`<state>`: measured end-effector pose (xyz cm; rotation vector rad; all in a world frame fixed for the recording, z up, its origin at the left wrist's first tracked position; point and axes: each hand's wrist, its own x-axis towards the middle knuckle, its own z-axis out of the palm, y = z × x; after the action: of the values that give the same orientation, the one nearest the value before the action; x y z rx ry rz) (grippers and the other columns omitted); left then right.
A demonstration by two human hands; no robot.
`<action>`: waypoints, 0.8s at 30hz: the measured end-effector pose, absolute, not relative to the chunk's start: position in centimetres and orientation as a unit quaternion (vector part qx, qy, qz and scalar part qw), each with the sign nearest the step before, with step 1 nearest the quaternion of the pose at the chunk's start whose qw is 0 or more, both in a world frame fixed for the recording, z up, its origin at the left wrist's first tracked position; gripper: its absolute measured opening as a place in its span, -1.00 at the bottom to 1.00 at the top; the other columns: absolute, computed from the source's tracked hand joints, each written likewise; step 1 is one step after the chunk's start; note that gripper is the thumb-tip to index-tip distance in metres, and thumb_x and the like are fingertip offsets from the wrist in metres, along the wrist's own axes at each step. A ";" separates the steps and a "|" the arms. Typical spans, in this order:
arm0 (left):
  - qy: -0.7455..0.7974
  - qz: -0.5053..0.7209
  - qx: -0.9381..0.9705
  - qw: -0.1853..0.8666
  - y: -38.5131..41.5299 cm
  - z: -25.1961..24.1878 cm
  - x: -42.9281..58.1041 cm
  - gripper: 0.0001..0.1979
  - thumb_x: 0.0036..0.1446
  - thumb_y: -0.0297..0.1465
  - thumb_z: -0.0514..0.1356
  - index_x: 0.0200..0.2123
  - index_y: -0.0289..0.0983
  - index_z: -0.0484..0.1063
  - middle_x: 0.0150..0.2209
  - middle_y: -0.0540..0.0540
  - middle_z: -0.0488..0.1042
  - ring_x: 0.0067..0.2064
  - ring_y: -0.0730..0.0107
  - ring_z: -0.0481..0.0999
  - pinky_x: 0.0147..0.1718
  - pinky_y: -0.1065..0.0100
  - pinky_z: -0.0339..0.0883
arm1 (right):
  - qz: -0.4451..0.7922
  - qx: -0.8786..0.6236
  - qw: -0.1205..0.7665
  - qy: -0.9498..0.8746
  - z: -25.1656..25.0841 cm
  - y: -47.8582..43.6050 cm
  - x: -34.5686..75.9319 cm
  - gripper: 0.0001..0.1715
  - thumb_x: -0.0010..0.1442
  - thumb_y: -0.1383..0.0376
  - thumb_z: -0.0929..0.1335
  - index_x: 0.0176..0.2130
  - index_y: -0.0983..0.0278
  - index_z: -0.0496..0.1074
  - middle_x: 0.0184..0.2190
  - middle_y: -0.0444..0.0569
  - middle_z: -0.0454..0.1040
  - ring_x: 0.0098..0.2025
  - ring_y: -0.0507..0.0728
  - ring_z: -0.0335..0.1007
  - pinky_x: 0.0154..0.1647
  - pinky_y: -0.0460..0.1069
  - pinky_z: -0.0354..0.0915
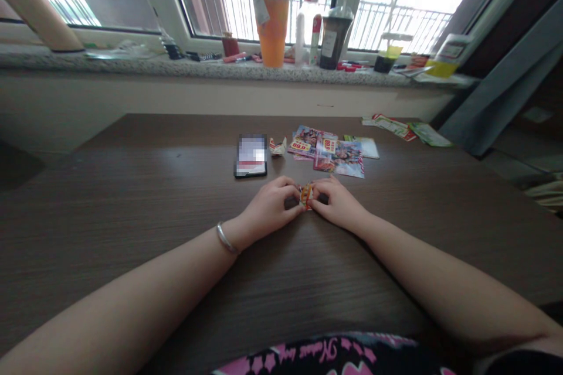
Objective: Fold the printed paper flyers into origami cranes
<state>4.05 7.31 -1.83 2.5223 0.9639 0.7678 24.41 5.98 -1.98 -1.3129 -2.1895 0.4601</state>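
Between my two hands is a small folded piece of printed paper point(307, 195), orange, red and white, held just above or on the table; I cannot tell which. My left hand point(275, 202), with a silver bangle at its wrist, pinches the paper's left side. From the right, my right hand point(338, 202) has its thumb and fingers closed on the other side. Just beyond stands a folded paper shape point(278, 146), white with red print. A phone point(251, 156) with a blurred screen lies to its left. Printed flyers point(339, 157) overlap to the right.
The brown table point(132, 199) reaches to the wall. More printed papers point(393, 127) lie at its far right. On the granite sill point(237, 74) stand a large orange drink cup point(273, 26), a dark drink cup point(335, 38), bottles and small items. A grey curtain point(497, 76) hangs at right.
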 end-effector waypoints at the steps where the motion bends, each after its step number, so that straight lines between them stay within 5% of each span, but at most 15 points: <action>1: 0.338 0.275 0.883 0.175 7.4 -2.0 4.0 -0.85 0.13 -0.30 0.26 -0.29 -0.25 0.49 -0.13 -0.13 0.45 -0.08 0.28 0.45 -0.02 0.23 0.33 | 0.175 -0.485 0.273 -0.812 -2.0 6.0 24.4 -0.83 0.12 0.33 0.36 -0.49 0.24 0.33 -0.28 -0.06 0.54 -0.10 0.17 0.40 0.22 0.25 -0.02; 7: 0.339 0.269 0.881 0.191 7.6 -2.3 4.0 -0.91 0.15 -0.35 0.24 -0.36 -0.24 0.46 -0.15 -0.09 0.51 -0.04 0.27 0.46 0.02 0.22 0.31 | 0.199 -0.483 0.278 -0.806 -2.2 6.1 24.6 -0.80 0.12 0.32 0.36 -0.52 0.23 0.31 -0.29 -0.06 0.55 -0.10 0.18 0.42 0.25 0.30 -0.07; 12: 0.386 0.231 0.886 0.115 6.7 -1.1 4.3 -0.85 0.15 -0.29 0.23 -0.40 -0.24 0.44 -0.29 -0.06 0.53 -0.19 0.27 0.48 -0.04 0.18 0.28 | 0.206 -0.494 0.290 -0.793 -2.1 6.2 24.3 -0.84 0.07 0.32 0.39 -0.50 0.22 0.33 -0.27 -0.07 0.57 -0.10 0.18 0.44 0.28 0.33 -0.12; 15: 0.415 0.210 0.884 0.044 6.2 -0.5 4.6 -0.82 0.14 -0.26 0.23 -0.41 -0.25 0.42 -0.38 -0.04 0.52 -0.29 0.27 0.48 -0.03 0.12 0.22 | 0.196 -0.508 0.302 -0.783 -1.9 6.2 24.1 -0.90 0.05 0.30 0.41 -0.43 0.21 0.37 -0.33 -0.10 0.56 -0.21 0.15 0.45 0.25 0.28 -0.02; 19: 0.397 0.217 0.892 0.014 6.1 -0.2 4.7 -0.88 0.17 -0.29 0.21 -0.33 -0.23 0.43 -0.31 -0.05 0.54 -0.23 0.26 0.49 -0.11 0.21 0.22 | 0.162 -0.527 0.293 -0.781 -1.7 6.2 23.9 -0.85 0.16 0.22 0.36 -0.42 0.23 0.42 -0.35 -0.04 0.54 -0.21 0.16 0.42 -0.02 0.11 0.24; 24: 0.377 0.216 0.901 -0.006 6.4 -0.5 4.6 -0.87 0.19 -0.29 0.19 -0.26 -0.22 0.46 -0.27 -0.07 0.55 -0.18 0.24 0.49 -0.08 0.19 0.24 | 0.102 -0.544 0.272 -0.787 -1.7 6.2 23.9 -0.81 0.17 0.24 0.37 -0.46 0.23 0.42 -0.31 -0.04 0.55 -0.17 0.17 0.41 -0.04 0.10 0.19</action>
<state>4.60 6.37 -0.46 2.8403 1.1877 0.6804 23.85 6.25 -1.71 -1.4634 -2.1190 0.2739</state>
